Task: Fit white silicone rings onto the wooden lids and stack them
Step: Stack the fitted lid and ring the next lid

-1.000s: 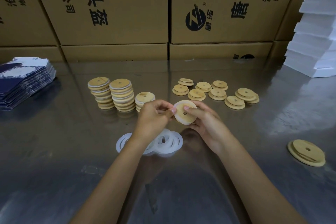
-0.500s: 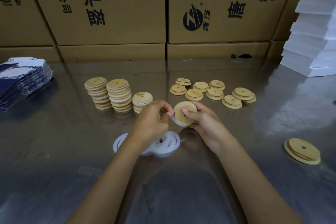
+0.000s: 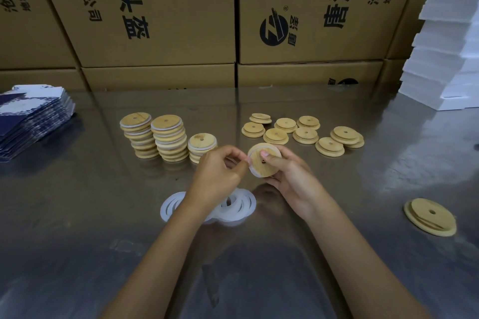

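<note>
My right hand (image 3: 290,179) holds a round wooden lid (image 3: 260,156) tilted above the table, thumb on its face. A white silicone ring (image 3: 255,172) sits around the lid's lower left edge, and my left hand (image 3: 220,171) pinches that ring at the lid's left side. Below my hands lies a loose pile of white rings (image 3: 233,206), partly hidden by my left wrist. Three stacks of ringed lids (image 3: 168,137) stand to the left. Several bare lids (image 3: 303,132) lie spread out behind my right hand.
One more bare lid (image 3: 430,216) lies alone at the right. A pile of blue printed flat packs (image 3: 28,122) sits at the far left, white foam blocks (image 3: 445,59) at the far right, and cardboard cartons (image 3: 160,13) wall off the back of the glossy table (image 3: 77,215).
The ring has been worked further round the lid's rim, and more of the wooden face now shows. Both hands stay in nearly the same place.
</note>
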